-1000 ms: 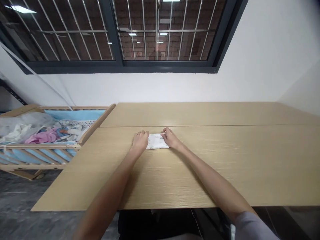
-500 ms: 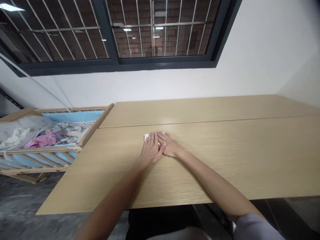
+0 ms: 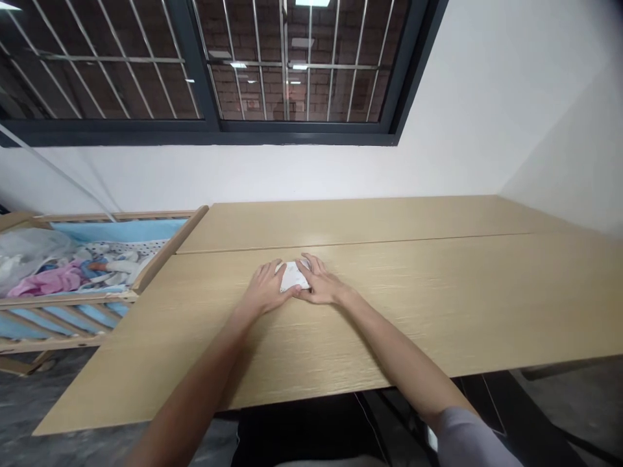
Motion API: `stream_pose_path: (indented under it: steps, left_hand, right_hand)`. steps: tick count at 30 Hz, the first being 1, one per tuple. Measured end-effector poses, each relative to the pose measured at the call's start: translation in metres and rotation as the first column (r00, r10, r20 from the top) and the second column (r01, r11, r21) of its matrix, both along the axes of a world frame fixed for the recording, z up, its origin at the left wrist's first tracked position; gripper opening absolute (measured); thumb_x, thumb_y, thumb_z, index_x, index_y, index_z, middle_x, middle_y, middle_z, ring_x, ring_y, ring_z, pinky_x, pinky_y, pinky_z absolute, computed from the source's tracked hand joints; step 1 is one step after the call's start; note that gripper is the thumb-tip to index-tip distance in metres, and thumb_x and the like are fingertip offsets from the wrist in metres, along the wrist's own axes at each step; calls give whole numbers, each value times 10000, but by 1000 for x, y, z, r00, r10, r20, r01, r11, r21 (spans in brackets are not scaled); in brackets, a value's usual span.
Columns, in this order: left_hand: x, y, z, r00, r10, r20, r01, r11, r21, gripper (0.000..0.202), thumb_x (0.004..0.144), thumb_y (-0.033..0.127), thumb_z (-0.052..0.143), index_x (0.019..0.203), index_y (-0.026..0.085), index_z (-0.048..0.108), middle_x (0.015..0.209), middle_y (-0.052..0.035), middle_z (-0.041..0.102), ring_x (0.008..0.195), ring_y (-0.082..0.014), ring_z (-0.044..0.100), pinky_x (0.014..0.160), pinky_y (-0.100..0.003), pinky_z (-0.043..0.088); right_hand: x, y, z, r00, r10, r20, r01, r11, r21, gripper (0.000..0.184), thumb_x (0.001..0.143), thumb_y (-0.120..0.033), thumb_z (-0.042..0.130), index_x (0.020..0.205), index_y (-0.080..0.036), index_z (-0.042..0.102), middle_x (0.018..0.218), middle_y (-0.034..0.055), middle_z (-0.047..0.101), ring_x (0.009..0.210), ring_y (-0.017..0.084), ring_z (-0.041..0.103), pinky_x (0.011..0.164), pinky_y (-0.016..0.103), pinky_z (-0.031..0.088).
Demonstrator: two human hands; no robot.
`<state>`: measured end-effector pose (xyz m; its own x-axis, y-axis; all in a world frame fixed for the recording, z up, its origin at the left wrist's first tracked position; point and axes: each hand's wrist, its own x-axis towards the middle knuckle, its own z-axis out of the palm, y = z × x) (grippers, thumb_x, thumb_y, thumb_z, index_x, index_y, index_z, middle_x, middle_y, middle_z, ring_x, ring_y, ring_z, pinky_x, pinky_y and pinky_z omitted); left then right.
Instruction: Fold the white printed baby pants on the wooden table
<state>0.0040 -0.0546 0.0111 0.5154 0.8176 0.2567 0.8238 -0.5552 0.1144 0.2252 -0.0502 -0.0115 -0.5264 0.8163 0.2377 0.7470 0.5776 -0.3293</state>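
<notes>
A small folded white cloth [image 3: 293, 276] with a faint printed pattern lies on the wooden tabletop [image 3: 428, 305], just in front of the seam between its two boards. My left hand [image 3: 265, 290] presses against its left and near edges, fingers curled onto the fabric. From the right, my right hand [image 3: 322, 286] wraps its fingers around the far and right sides. The two hands nearly meet at the cloth's near edge and hide much of it.
A wooden crib [image 3: 165, 245] with blue padding and heaped fabrics stands beyond the table's left edge. A white wall and a dark-framed barred window [image 3: 209, 133] lie beyond the far edge. Dark floor shows below the table.
My hands have drawn apart from overlapping flat on the cloth and now grip its sides. The cloth looks smaller and more bunched than one second ago, and the view has shifted slightly.
</notes>
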Motion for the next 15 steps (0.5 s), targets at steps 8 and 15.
stream_pose_path:
  steps: [8, 15]
  left_hand:
    - [-14, 6, 11, 998, -48, 49, 49, 999, -21, 520, 792, 452, 699, 1229, 177, 634, 1279, -159, 646, 1183, -359, 580, 1026, -480, 435]
    - [-6, 5, 17, 959, 91, 270, -100, 995, 23, 225, 882, 254, 503, 996, 176, 679, 1051, -155, 706, 1100, -331, 618, 1005, -482, 450]
  right_hand:
    - [13, 21, -15, 962, 73, -262, -70, 997, 22, 816, 776, -255, 667, 1529, -163, 365, 1508, 188, 469, 1382, 346, 439, 1145, 525, 336]
    - [0, 25, -13, 723, -39, -690, -55, 992, -113, 263, 801, -273, 625, 1054, -204, 619, 999, 65, 691, 951, 235, 648, 894, 402, 501]
